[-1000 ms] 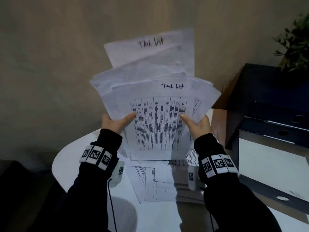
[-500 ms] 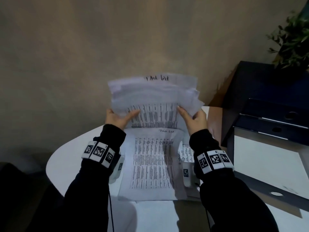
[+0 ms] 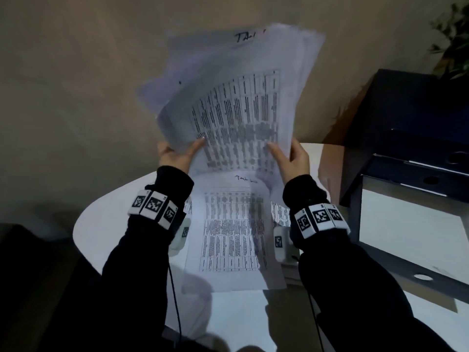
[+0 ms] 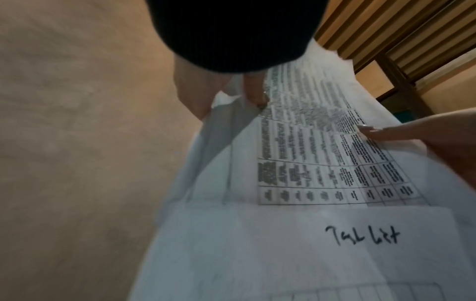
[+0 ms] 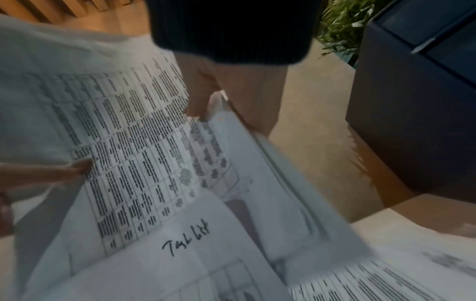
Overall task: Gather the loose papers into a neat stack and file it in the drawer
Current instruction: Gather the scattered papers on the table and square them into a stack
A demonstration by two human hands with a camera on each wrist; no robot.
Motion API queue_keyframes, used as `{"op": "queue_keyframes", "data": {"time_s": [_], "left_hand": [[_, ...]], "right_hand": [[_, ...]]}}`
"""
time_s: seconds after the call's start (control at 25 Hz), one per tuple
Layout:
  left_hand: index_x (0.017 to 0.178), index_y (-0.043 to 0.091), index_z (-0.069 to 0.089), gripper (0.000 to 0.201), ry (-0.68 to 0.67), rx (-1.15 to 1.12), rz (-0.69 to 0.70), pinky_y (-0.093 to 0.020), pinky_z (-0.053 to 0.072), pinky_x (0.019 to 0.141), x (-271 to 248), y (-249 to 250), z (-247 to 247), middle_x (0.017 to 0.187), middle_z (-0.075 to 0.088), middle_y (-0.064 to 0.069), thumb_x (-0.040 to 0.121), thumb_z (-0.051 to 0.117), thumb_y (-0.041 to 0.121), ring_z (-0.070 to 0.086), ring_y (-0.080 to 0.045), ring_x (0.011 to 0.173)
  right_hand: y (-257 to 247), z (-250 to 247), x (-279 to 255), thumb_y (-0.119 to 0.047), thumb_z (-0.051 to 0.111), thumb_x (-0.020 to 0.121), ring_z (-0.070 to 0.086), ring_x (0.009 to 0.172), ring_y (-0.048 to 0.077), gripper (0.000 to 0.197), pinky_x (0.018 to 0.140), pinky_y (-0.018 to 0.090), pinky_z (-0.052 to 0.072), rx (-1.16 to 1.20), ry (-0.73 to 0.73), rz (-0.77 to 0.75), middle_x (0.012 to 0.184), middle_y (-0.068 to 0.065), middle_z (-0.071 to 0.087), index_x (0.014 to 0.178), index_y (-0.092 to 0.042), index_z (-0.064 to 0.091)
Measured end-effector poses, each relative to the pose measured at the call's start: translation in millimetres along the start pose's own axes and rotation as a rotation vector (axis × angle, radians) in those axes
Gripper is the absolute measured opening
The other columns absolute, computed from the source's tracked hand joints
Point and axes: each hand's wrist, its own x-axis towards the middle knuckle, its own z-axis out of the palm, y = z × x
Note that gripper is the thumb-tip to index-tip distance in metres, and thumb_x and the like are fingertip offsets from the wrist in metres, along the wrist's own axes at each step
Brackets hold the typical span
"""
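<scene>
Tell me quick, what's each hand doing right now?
Left hand: closed on the left edge of the paper bundle, thumb on front.
Right hand: closed on the bundle's right edge, thumb on front.

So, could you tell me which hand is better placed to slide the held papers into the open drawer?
Probably the right hand: it grips the bundle's edge nearest the open drawer, while the left hand holds the far edge.
</scene>
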Motion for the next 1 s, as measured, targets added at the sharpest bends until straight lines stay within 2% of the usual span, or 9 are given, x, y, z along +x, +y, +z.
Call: {"op": "queue_keyframes", "data": {"time_s": [0.08,0.16,0.2,0.28,0.4,0.48,0.6,0.8,1.0], "left_hand": [[0.119,-0.004,0.047,0.053,0.130,-0.090,0.044,-0.007,0.054,0.076,13.6,8.8,-2.2,0.113,0.060,-0.011,0.075,0.076,-0.002,0.057,-0.015,0.097],[0.113,0.000,0.045,0.049,0.245,-0.126,0.132,-0.015,0.051,0.086,25.4,21.2,-11.0,0.103,0.059,-0.006,0.075,0.076,-0.001,0.057,-0.011,0.088],[0.116,0.000,0.045,0.051,0.290,-0.090,0.168,-0.010,0.050,0.081,29.5,26.6,-16.3,0.105,0.057,-0.006,0.076,0.077,0.003,0.056,-0.009,0.089],[0.126,-0.007,0.042,0.063,0.344,-0.025,0.219,-0.005,0.051,0.077,39.2,29.3,-26.3,0.117,0.055,-0.013,0.076,0.077,0.007,0.054,-0.011,0.097],[0.127,-0.011,0.043,0.067,0.377,-0.059,0.229,-0.021,0.048,0.099,44.2,23.5,-35.7,0.126,0.056,-0.019,0.074,0.079,0.007,0.059,-0.023,0.112],[0.130,-0.006,0.044,0.069,0.393,0.016,0.212,-0.013,0.041,0.099,38.5,16.6,-42.1,0.123,0.054,-0.011,0.075,0.079,0.016,0.056,-0.018,0.115],[0.132,-0.003,0.040,0.072,0.406,0.081,0.203,-0.008,0.033,0.094,36.7,3.7,-55.8,0.124,0.049,-0.009,0.077,0.077,0.025,0.048,-0.011,0.111],[0.131,-0.004,0.041,0.068,0.382,0.137,0.191,-0.012,0.037,0.094,34.8,-5.8,-74.2,0.130,0.054,-0.014,0.078,0.076,0.022,0.051,-0.011,0.107],[0.139,0.004,0.033,0.079,0.363,0.285,0.007,-0.044,0.039,0.108,41.7,-19.1,-83.8,0.138,0.046,-0.012,0.079,0.073,0.035,0.049,-0.023,0.121]], "right_hand": [[17.7,-1.0,-3.4,-0.047,0.081,0.064,0.037,0.134,0.033,0.096,0.109,0.053,0.036,-0.439,0.023,0.177,0.144,0.017,0.041,0.142,-0.015,0.034],[75.5,-12.1,-4.2,-0.063,0.078,0.055,0.005,0.144,0.041,0.130,0.113,0.066,0.011,-0.918,0.008,0.546,0.158,0.020,0.003,0.150,-0.024,-0.001],[105.0,-19.4,-5.3,-0.073,0.070,0.056,-0.007,0.143,0.043,0.134,0.110,0.070,-0.003,-0.979,0.008,0.627,0.157,0.020,-0.011,0.148,-0.026,-0.016],[172.0,-35.5,3.9,-0.086,0.045,0.062,-0.018,0.142,0.044,0.125,0.107,0.069,-0.016,-0.951,-0.028,0.622,0.156,0.022,-0.016,0.143,-0.025,-0.028],[162.5,-11.1,-27.3,-0.078,0.059,0.060,-0.019,0.139,0.050,0.128,0.106,0.070,-0.013,-1.138,-0.038,0.634,0.154,0.025,-0.019,0.147,-0.018,-0.014],[128.1,-2.9,-51.6,-0.082,0.064,0.049,-0.019,0.138,0.052,0.140,0.103,0.075,-0.005,-1.301,-0.131,0.665,0.153,0.025,-0.025,0.144,-0.025,-0.021],[116.1,-19.7,-43.0,-0.075,0.072,0.049,-0.016,0.141,0.046,0.146,0.109,0.070,0.003,-1.192,0.053,0.773,0.153,0.026,-0.024,0.147,-0.024,-0.023],[108.3,-45.8,-26.2,-0.064,0.083,0.040,0.019,0.137,0.042,0.157,0.107,0.059,0.024,-1.190,0.292,0.716,0.150,0.029,0.015,0.147,-0.017,-0.022],[97.0,-60.3,-23.1,-0.049,0.083,0.058,0.003,0.146,0.037,0.142,0.117,0.053,0.013,-0.993,0.163,0.824,0.158,0.020,-0.010,0.146,-0.016,-0.024]]}}
